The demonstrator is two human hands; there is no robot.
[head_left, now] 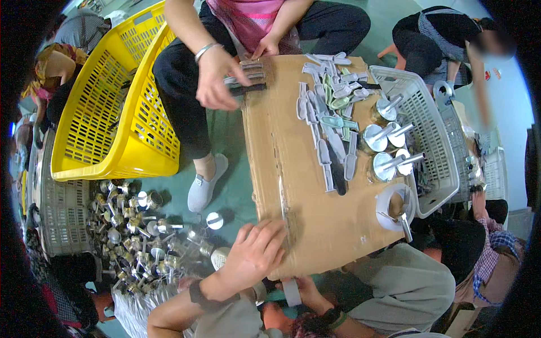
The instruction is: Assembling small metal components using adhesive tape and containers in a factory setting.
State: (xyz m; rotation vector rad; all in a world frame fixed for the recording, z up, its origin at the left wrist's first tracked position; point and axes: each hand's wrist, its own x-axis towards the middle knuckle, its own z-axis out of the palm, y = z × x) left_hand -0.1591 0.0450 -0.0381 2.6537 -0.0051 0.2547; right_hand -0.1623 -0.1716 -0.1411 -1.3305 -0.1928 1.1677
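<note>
While the left forearm angles up from below, my left hand (259,248) lies back-up, fingers bent, at the near-left edge of the cardboard box (324,239); whether it grips anything, I cannot tell. Apart from it, just below the box's near edge, one flat, narrow, light grey strip (292,293) is clamped in my right hand (310,296). On the box's right half: grey and green handles (333,121), overlapping, uncounted; five stemmed metal parts (376,136); one white ring (384,215).
</note>
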